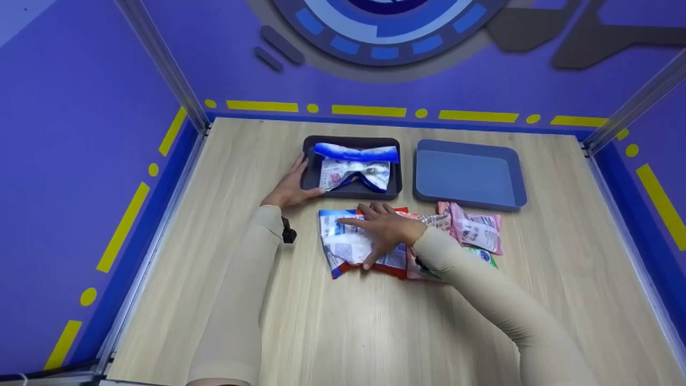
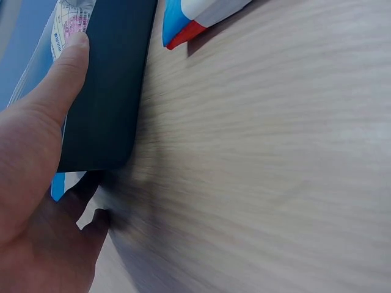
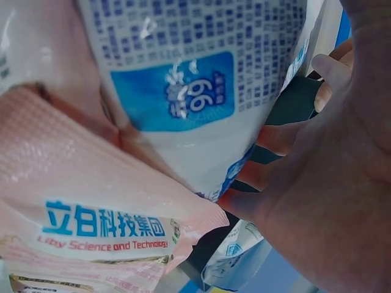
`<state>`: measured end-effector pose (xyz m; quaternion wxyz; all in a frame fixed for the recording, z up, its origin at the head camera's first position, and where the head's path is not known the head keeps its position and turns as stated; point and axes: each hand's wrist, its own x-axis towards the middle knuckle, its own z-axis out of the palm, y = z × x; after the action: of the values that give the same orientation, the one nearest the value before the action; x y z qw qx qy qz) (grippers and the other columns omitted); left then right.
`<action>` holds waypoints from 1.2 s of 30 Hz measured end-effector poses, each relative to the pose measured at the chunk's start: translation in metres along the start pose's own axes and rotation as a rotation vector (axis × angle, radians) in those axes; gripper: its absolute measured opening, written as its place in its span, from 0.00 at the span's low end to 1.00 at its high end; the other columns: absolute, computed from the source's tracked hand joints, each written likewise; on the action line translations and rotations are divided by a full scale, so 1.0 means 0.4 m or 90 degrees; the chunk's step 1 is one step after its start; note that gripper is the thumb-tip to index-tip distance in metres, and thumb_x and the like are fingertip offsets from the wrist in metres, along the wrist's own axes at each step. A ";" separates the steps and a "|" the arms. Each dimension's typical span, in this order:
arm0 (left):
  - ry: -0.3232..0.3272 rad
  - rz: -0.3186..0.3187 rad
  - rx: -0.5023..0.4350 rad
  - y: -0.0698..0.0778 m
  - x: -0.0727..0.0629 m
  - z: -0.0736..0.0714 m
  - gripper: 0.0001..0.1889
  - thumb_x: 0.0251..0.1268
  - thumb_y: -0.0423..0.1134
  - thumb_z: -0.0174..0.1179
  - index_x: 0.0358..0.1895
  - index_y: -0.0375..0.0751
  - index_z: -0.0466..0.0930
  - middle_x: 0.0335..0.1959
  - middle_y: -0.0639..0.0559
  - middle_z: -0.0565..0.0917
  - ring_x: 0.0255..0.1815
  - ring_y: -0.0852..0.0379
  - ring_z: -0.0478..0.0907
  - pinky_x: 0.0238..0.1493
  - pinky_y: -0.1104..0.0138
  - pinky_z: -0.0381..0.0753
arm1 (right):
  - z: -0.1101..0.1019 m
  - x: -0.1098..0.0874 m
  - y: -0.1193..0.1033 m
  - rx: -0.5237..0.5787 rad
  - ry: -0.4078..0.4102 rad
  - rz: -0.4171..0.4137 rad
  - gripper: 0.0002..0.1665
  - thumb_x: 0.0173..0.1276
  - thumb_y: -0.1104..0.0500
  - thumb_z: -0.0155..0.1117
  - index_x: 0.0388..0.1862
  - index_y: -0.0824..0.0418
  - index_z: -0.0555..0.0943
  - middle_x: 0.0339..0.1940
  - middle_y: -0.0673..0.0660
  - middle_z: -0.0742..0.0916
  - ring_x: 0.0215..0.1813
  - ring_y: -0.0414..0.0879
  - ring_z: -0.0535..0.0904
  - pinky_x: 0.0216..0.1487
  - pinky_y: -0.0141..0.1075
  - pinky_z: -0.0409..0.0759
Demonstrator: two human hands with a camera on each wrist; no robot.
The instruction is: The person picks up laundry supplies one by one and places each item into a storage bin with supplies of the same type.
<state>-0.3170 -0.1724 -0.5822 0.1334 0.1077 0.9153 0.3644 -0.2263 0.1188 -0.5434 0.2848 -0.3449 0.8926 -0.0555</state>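
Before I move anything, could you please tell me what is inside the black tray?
At least one blue-and-white packet lies inside the black tray. Dark tray floor shows around its edges, but whatever is directly beneath is covered and cannot be seen.

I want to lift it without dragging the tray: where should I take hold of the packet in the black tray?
Probably pinch the middle of the blue strip at the far end of the packet, from above: the strip runs crosswise, while walls of the black tray surround the packet. The left hand holds the tray's left side.
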 end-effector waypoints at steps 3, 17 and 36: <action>-0.002 -0.003 -0.002 0.003 -0.001 -0.002 0.56 0.65 0.57 0.69 0.84 0.39 0.43 0.86 0.52 0.34 0.85 0.48 0.38 0.83 0.56 0.46 | 0.002 0.000 -0.001 0.004 -0.003 0.002 0.73 0.45 0.22 0.77 0.84 0.24 0.44 0.86 0.63 0.47 0.83 0.70 0.39 0.79 0.67 0.39; -0.006 -0.005 -0.001 0.001 -0.002 -0.001 0.55 0.65 0.56 0.70 0.84 0.39 0.43 0.86 0.51 0.35 0.85 0.47 0.38 0.83 0.55 0.47 | 0.010 0.004 -0.011 -0.011 -0.003 0.020 0.72 0.45 0.23 0.77 0.83 0.23 0.44 0.86 0.59 0.50 0.82 0.68 0.45 0.77 0.72 0.42; -0.004 -0.005 0.002 -0.003 0.000 -0.002 0.55 0.66 0.57 0.69 0.85 0.42 0.43 0.86 0.53 0.34 0.85 0.48 0.38 0.82 0.54 0.48 | 0.027 0.013 -0.025 -0.035 0.021 0.024 0.72 0.46 0.25 0.79 0.84 0.28 0.48 0.85 0.62 0.53 0.80 0.70 0.53 0.69 0.75 0.60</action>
<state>-0.3174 -0.1738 -0.5825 0.1375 0.1058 0.9159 0.3619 -0.2177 0.1091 -0.5518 0.2615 -0.3346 0.9048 -0.0311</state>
